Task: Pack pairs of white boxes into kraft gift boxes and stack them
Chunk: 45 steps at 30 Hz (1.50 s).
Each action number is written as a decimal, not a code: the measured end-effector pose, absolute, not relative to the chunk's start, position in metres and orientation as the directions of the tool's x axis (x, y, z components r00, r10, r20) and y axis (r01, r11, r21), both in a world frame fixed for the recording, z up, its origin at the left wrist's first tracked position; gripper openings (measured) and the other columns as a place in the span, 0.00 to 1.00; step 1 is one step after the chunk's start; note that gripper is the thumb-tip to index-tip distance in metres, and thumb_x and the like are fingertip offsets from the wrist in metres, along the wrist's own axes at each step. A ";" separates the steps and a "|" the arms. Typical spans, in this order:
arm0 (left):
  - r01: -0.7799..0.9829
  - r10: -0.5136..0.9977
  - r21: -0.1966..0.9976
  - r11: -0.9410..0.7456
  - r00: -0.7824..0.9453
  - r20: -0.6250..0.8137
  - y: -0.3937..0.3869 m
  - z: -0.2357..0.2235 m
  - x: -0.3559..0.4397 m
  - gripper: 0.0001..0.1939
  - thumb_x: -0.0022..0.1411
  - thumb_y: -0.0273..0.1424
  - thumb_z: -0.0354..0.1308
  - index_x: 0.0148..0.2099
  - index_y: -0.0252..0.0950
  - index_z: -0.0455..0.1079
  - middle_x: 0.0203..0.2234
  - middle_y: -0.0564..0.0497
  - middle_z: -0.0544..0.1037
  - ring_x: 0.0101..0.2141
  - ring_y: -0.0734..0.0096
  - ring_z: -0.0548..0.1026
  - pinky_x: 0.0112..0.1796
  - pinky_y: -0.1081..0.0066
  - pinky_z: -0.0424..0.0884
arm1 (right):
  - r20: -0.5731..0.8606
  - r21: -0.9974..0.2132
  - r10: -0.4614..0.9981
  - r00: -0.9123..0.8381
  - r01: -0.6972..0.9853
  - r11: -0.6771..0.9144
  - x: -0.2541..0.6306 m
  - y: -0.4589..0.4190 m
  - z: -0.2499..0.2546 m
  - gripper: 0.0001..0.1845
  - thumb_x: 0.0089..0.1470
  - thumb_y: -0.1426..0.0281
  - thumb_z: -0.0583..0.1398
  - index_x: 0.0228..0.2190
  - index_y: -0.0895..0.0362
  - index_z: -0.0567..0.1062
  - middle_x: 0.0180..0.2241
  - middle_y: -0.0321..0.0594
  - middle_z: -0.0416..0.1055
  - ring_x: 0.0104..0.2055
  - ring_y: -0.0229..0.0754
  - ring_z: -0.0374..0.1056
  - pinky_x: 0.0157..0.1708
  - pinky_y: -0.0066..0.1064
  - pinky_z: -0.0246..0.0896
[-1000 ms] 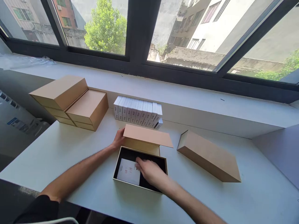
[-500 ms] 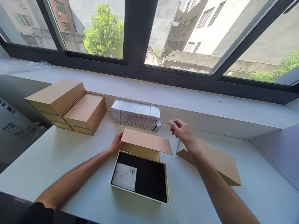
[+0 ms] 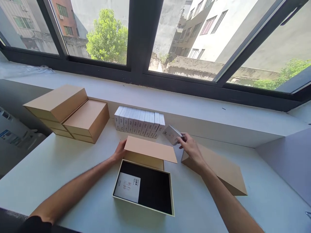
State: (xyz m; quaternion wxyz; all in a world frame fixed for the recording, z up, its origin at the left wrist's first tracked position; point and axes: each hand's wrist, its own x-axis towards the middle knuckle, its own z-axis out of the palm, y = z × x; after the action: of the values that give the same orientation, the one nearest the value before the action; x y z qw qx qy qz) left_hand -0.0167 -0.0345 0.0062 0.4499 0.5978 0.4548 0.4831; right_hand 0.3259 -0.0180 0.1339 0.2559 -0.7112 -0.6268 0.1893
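Observation:
An open cardboard gift box (image 3: 143, 209) stands on the table before me, lined in black. In its left part lies a small white printed box (image 3: 127, 187). The hinged lid (image 3: 150, 149) is raised at the back, and my left hand (image 3: 120, 150) grips its left end, fingers partly hidden behind it. My right hand (image 3: 190, 147) pinches another small white box (image 3: 172, 134) by its right edge, tilted, above the table. Just left of that is a row of several white boxes (image 3: 138, 121), stacked in two layers against the wall.
Closed brown boxes (image 3: 82, 118) are stacked at the back left. Under my right forearm, another brown box (image 3: 223, 165) lies on the table. A white ledge (image 3: 194, 118) runs below the dark-framed window, with clear plastic wrap (image 3: 26, 70) at its left end.
My right hand, formerly without a visible box, now holds a small white one taken from the row's right end. The left hand stays on the lid. The view has shifted slightly.

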 end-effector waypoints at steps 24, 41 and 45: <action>0.147 0.972 0.962 -0.230 0.077 0.221 -0.033 0.005 -0.026 0.14 0.55 0.38 0.60 0.40 0.33 0.75 0.39 0.45 0.82 0.39 0.59 0.79 0.37 0.69 0.73 | -0.049 0.194 0.782 -0.621 0.762 0.618 0.260 -0.175 0.120 0.12 0.54 0.82 0.57 0.30 0.56 0.76 0.38 0.45 0.75 0.41 0.50 0.69 0.44 0.42 0.61; 0.205 0.974 0.952 -0.226 0.073 0.216 -0.031 0.002 -0.025 0.13 0.56 0.35 0.56 0.40 0.34 0.75 0.37 0.46 0.83 0.39 0.58 0.79 0.37 0.68 0.73 | -0.122 -0.205 0.609 -0.783 0.621 0.757 0.217 -0.181 0.118 0.12 0.64 0.68 0.53 0.42 0.55 0.76 0.56 0.50 0.69 0.55 0.50 0.68 0.54 0.45 0.63; 0.190 0.971 0.953 -0.235 0.082 0.223 -0.030 0.001 -0.025 0.12 0.56 0.34 0.56 0.40 0.34 0.75 0.38 0.46 0.83 0.40 0.58 0.79 0.37 0.68 0.73 | 0.261 -0.309 0.669 -0.696 0.596 0.741 0.228 -0.149 0.157 0.16 0.67 0.66 0.49 0.38 0.55 0.76 0.42 0.45 0.77 0.43 0.46 0.73 0.44 0.39 0.68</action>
State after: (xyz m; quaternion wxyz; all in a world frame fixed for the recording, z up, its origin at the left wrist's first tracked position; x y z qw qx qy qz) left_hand -0.0246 -0.0304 0.0006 0.4007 0.6166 0.4710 0.4873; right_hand 0.2284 -0.1485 0.1572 0.1806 -0.3457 -0.9153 0.1008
